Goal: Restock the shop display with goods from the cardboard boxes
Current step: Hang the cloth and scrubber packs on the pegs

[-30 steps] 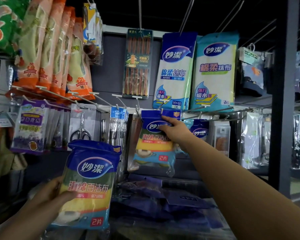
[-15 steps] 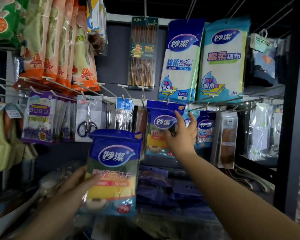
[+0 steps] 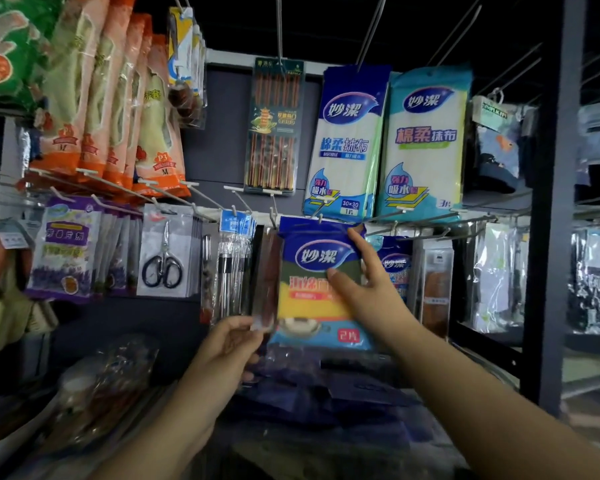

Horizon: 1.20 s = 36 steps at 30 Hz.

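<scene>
A blue sponge pack (image 3: 309, 271) with a yellow and green sponge is up against the lower hook row, its top at a hook (image 3: 321, 220). My right hand (image 3: 364, 289) holds its right edge, thumb on the front and index finger reaching up to the top corner. My left hand (image 3: 227, 348) pinches at the pack's lower left corner, next to a clear hanging pack (image 3: 265, 271). Whether the hook passes through the pack's hole is hidden. More blue sponge packs (image 3: 394, 268) hang behind to the right.
Large cloth packs (image 3: 347, 140) and a chopstick pack (image 3: 274, 126) hang above. Scissors (image 3: 163, 261), purple packs (image 3: 66, 251) and orange glove packs (image 3: 111, 98) fill the left. A dark shelf post (image 3: 551, 202) stands on the right. Bagged goods (image 3: 101, 386) lie below.
My left hand has carried the sponge pack up and right from waist height to the hook row. My right hand has left the hung pack and taken the new pack's right edge.
</scene>
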{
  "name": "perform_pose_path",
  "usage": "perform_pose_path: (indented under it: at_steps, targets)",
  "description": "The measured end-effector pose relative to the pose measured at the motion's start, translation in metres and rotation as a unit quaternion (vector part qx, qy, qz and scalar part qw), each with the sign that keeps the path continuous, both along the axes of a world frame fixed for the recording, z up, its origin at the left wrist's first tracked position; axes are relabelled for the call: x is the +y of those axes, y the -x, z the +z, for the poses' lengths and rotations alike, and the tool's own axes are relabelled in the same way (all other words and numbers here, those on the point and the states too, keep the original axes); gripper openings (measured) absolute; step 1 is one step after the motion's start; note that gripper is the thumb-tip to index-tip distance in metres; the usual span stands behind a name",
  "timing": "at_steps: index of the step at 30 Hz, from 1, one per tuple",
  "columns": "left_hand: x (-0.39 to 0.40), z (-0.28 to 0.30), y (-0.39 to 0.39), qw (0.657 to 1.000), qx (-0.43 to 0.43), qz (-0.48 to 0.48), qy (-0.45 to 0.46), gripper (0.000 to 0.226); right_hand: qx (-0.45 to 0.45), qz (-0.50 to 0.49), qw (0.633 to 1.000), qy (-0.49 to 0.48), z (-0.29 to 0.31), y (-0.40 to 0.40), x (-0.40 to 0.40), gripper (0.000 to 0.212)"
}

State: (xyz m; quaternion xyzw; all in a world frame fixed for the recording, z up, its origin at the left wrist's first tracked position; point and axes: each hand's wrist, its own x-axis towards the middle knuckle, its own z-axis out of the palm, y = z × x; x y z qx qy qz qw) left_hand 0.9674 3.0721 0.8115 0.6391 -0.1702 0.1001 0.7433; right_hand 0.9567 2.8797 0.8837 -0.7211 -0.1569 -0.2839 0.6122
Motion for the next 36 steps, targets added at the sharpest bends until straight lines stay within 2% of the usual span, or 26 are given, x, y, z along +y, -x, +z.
perform_pose_path:
  at_steps: [3,12,18,22,32,36]
  targets:
    - [0.011,-0.007,-0.002,1.0,0.019,0.003,-0.013,0.012,0.002,-0.002,1.0,-0.005,0.019,-0.01,-0.003,0.058]
    - [0.043,-0.016,-0.005,0.999,0.035,0.022,-0.035,0.015,-0.054,-0.007,0.998,0.001,0.022,-0.024,0.003,0.057]
    - [0.049,-0.019,-0.001,0.998,0.039,0.027,-0.028,0.014,0.014,-0.05,0.998,0.019,0.015,-0.034,-0.003,0.061]
    - [0.05,-0.021,0.0,0.998,0.04,0.031,-0.025,0.016,0.013,-0.053,0.998,0.02,0.015,-0.037,-0.002,0.061]
    - [0.053,-0.022,0.003,0.998,0.041,0.039,-0.031,0.016,0.006,-0.031,0.998,-0.049,0.01,-0.04,-0.003,0.059]
    - [0.054,-0.023,0.002,0.997,0.048,0.042,-0.042,0.017,0.019,-0.041,0.999,-0.028,0.007,-0.038,-0.003,0.058]
